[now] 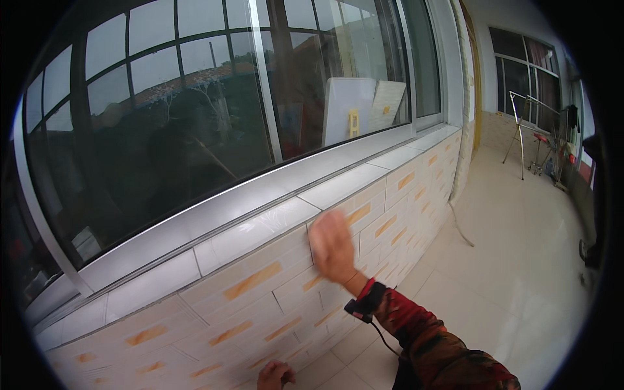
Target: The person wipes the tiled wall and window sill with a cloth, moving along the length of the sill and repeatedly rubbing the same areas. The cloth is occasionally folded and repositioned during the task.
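Observation:
My right hand (334,246), blurred, is raised at the front edge of a white tiled window sill (263,226), over the tiled wall (287,302) below it. Whether it touches the tiles or holds anything is unclear. A black strap with a small device (363,307) and a cable sits around that wrist, over a red and dark patterned sleeve (429,336). Low at the bottom edge, my left hand (277,374) is partly in view with its fingers curled, in front of the wall. Glossy streaks (273,217) show on the sill just left of my right hand.
A sliding window (268,97) with metal frames rises behind the sill. The pale tiled floor (487,273) runs along the wall to the right. A thin hose or cord (460,224) lies there. Farther back stand a metal drying rack (519,131) and a red-seated stool (539,139).

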Tool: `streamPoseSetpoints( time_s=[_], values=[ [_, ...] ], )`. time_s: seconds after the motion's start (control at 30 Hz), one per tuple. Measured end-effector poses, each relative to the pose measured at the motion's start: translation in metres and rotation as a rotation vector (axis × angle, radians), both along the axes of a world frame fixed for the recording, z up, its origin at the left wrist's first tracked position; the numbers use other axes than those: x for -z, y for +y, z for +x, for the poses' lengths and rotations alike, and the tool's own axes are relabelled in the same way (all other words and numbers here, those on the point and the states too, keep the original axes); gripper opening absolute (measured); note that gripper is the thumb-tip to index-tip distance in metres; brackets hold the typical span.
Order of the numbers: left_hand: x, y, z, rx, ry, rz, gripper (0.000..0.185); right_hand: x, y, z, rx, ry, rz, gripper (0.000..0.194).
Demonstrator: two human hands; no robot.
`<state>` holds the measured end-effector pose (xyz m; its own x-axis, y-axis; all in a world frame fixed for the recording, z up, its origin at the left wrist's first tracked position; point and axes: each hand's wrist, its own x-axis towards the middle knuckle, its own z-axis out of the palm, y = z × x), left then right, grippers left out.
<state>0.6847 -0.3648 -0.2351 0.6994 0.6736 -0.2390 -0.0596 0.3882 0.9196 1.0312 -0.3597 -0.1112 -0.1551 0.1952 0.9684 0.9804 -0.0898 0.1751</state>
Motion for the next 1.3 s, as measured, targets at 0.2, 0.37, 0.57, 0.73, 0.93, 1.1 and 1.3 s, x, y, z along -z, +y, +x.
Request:
streamPoseSetpoints(
  time_s=[0.2,0.37,0.57,0.73,0.93,1.1,1.3],
  values=[
    [-0.009,-0.015,-0.034,-0.139,0.045,0.067,0.012,0.016,-0.005,0.032,-0.041,-0.018,-0.032,0.056],
    [-0.002,-0.015,-0.058,-0.178,0.152,0.052,0.014,0.020,-0.018,0.091,0.286,0.807,0.365,0.053],
    [0.004,-0.025,-0.057,-0.119,0.178,0.204,0.008,0.046,0.011,-0.061,-0.075,0.303,0.078,0.050],
    [0.004,-0.022,-0.098,0.028,0.419,0.779,0.009,0.057,-0.009,-0.068,-0.194,-0.053,-0.336,0.039],
    [0.025,-0.022,-0.176,-0.108,0.970,1.062,0.030,0.091,-0.035,0.060,0.105,0.303,-0.055,0.042],
    [0.045,-0.045,-0.179,-0.146,0.943,1.297,0.045,0.104,-0.040,0.197,0.249,0.864,0.412,0.054],
    [0.041,-0.071,-0.152,-0.341,0.954,1.445,0.043,0.089,-0.041,0.187,0.162,0.876,0.424,0.056]
  ],
)
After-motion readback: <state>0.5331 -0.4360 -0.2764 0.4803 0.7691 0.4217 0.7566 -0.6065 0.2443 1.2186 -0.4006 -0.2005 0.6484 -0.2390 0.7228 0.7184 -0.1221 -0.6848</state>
